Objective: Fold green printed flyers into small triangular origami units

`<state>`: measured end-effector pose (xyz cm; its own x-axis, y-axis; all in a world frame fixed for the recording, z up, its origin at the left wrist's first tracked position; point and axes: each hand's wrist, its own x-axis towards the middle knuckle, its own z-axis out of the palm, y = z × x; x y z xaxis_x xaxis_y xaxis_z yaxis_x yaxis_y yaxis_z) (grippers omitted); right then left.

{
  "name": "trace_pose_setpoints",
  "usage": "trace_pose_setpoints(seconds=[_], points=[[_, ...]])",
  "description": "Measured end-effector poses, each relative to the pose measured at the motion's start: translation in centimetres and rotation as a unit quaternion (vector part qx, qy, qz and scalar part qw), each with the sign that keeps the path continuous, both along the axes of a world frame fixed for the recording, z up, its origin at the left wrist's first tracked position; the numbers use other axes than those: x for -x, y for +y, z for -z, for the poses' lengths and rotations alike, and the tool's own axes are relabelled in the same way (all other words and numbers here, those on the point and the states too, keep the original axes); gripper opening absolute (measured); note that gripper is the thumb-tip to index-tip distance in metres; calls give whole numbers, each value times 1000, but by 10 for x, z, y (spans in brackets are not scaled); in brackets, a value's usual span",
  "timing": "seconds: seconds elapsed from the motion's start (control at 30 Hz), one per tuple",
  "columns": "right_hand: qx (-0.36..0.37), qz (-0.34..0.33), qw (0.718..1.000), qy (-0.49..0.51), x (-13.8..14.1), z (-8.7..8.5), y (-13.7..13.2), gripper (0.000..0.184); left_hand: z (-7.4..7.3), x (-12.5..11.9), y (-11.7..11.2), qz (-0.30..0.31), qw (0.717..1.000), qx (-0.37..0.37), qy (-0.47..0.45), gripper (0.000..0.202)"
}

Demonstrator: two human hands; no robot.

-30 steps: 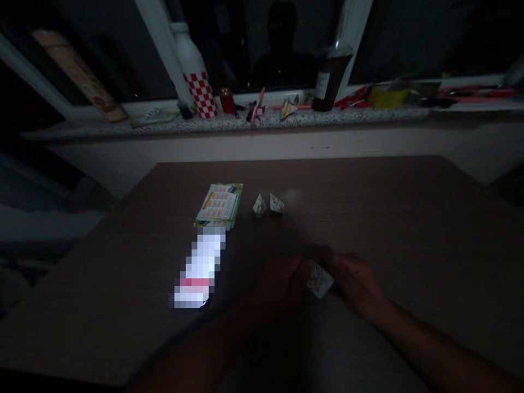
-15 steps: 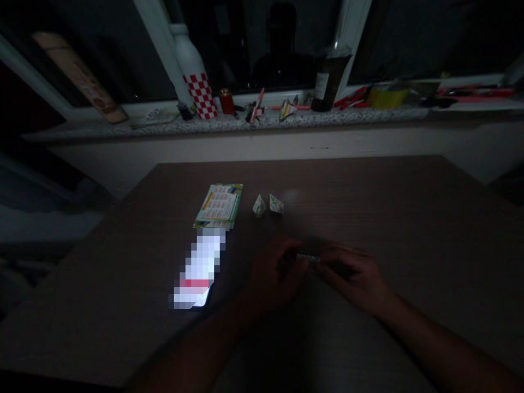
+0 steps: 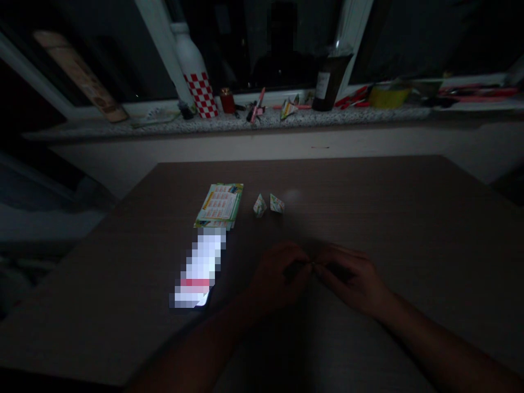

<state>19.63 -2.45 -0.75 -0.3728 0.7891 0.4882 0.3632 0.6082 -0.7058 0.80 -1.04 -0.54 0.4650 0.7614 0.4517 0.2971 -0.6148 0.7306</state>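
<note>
I have the left hand and right hand pinching a mostly hidden paper piece between them, equally near; its long axis I can't tell.

I'm watching the head camera looking forward and down across the table, facing the sill and window farther off, while it is sitting quite near, above and behind the left hand and right hand

Folded pieces papery; table wood-look, matt (sill speckled, stone-like).
</note>
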Motion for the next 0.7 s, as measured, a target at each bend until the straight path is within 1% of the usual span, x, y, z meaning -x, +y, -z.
trace_pose_setpoints(seconds=[0.17,0.4,0.57,0.7], points=[[17,-18,1000,-6,0,1,-1,8,0,-1,0,9,1000,2,3,6],[-5,-13,1000,28,0,-3,-2,11,-5,-1,-1,-1,999,7,-40,6],[-10,13,999,51,1,-7,-2,11,-7,1,-1,-30,998,26,-52,5],[-13,61,996,65,1,-7,-3,8,-5,2,-1,-57,996,33,-62,4]])
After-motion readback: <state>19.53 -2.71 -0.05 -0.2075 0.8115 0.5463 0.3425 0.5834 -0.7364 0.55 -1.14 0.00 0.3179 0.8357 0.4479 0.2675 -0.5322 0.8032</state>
